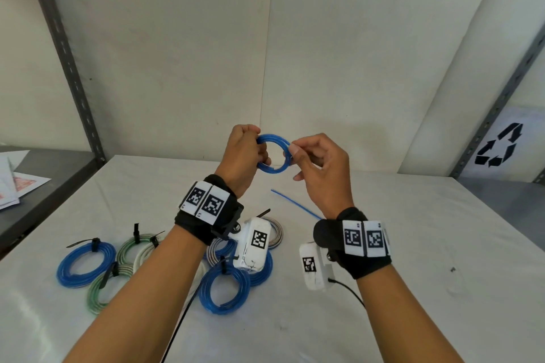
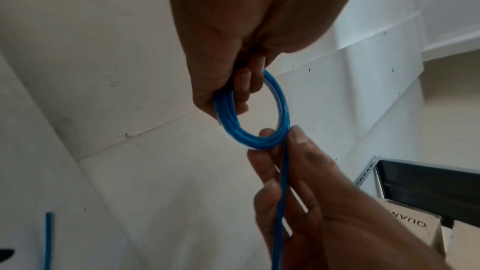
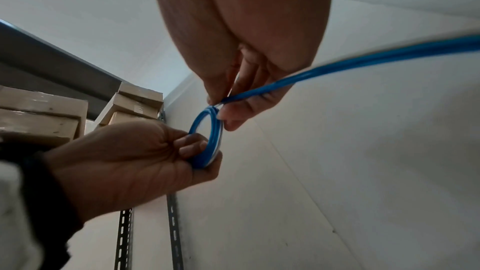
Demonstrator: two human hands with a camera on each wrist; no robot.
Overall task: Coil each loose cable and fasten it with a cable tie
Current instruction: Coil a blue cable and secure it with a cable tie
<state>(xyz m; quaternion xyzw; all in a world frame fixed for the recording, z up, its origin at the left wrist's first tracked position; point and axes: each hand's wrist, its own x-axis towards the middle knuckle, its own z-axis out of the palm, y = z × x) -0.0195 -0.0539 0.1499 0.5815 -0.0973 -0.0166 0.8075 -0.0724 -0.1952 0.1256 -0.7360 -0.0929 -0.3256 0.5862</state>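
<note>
Left hand point(image 1: 244, 156) fingers curled round glossy blue cable coil point(image 1: 274, 153), held above white table point(image 1: 413, 244). Right hand point(image 1: 321, 168) pinches coil's opposite side, loose tail point(image 1: 295, 203) trailing down. Tied round coils point(image 1: 85, 264) lie near table's left front; right side bare.

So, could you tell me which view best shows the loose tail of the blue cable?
The right wrist view: the loose tail runs broad and unobstructed from the right hand. The left wrist view shows a thin strand; the head view only its end.
</note>
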